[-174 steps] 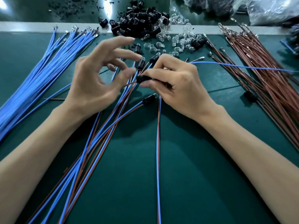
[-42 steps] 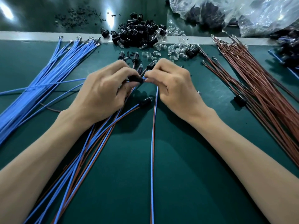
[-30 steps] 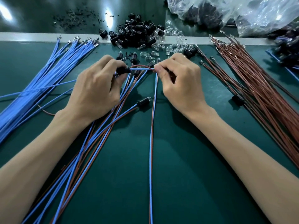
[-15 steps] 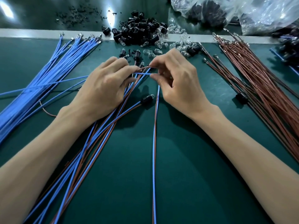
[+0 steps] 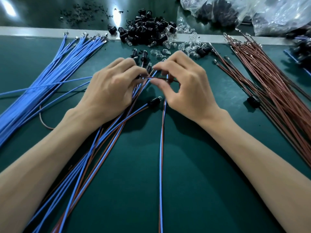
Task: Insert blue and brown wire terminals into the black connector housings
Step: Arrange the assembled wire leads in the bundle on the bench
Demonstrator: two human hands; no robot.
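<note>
My left hand point(image 5: 111, 88) curls its fingers round a small black connector housing point(image 5: 140, 76), mostly hidden under the fingertips. My right hand point(image 5: 186, 84) pinches a blue and brown wire pair point(image 5: 161, 148) close to the housing; the pair bends under the fingers and trails down toward me. Between the two hands a short stretch of wire point(image 5: 159, 78) runs level. Finished pairs with black housings point(image 5: 154, 101) lie fanned beneath my left wrist.
Loose blue wires point(image 5: 50, 76) lie at the left, brown wires point(image 5: 276, 91) at the right. A heap of black housings point(image 5: 148, 32) and clear caps point(image 5: 188, 46) sits at the mat's far edge. Plastic bags point(image 5: 252, 12) stand behind. One stray black housing point(image 5: 252, 100) lies beside the brown wires.
The hands had pulled apart with wire stretched between them, then closed in again. Now they sit slightly lower, fingertips nearly touching, the right hand pinching the wire near the housing.
</note>
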